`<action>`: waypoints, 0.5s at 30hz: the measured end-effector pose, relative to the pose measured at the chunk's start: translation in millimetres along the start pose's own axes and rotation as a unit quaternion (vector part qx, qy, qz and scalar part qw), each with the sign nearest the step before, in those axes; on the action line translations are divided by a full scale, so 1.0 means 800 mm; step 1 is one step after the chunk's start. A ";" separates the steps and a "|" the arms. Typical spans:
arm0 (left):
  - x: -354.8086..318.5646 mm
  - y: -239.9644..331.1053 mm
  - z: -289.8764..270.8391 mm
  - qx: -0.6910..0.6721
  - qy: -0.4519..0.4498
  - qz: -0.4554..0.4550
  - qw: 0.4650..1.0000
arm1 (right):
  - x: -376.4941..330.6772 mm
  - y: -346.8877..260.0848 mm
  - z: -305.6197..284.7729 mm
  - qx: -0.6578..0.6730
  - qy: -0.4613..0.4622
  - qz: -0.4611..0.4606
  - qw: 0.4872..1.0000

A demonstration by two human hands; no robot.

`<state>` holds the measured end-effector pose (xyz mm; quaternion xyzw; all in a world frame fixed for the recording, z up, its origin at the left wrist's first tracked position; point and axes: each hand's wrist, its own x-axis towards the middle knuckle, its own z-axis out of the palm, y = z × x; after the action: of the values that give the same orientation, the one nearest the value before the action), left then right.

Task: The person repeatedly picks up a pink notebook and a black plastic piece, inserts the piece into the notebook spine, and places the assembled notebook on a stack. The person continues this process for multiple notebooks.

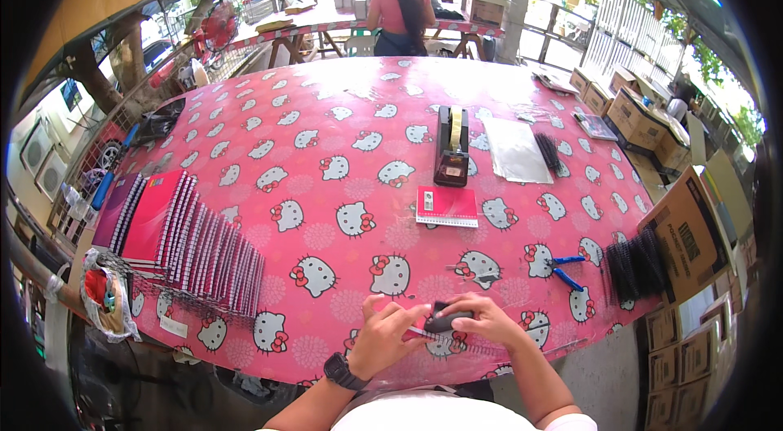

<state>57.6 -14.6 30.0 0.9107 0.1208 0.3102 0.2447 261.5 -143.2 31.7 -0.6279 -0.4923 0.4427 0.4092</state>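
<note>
My left hand (385,335) and my right hand (483,319) meet at the near edge of the pink patterned table (326,129). Together they hold a small black object (447,322) over a little spiral-bound notebook (447,341) lying under my fingers. My left wrist wears a black watch (342,370). Farther out in front lies a red spiral notebook (447,206) with a small white item on it, and behind it stands a black tape dispenser (451,147).
A fanned row of pink spiral notebooks (192,239) fills the left side. Blue pens (564,268) and black binding coils (636,266) lie at right, clear plastic sleeves (515,150) beyond. Cardboard boxes (689,235) stand along the right. A person sits at a far table (397,11).
</note>
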 end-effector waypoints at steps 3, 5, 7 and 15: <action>0.006 -0.006 -0.007 0.041 0.017 0.004 0.999 | -0.004 -0.002 -0.013 0.191 -0.065 -0.109 0.973; 0.001 -0.019 -0.011 0.067 0.007 0.026 0.997 | 0.001 -0.004 -0.011 0.152 -0.069 -0.122 0.978; -0.001 -0.032 -0.010 0.057 -0.013 0.048 0.997 | 0.012 -0.013 -0.007 -0.066 -0.028 -0.073 0.995; -0.004 -0.025 -0.012 -0.025 0.002 0.002 1.000 | 0.031 -0.005 -0.005 -0.060 -0.016 0.002 0.998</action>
<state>47.7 5.2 24.7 0.9040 0.1118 0.3152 0.2665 267.2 -118.1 32.6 -0.6454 -0.5230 0.4231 0.3618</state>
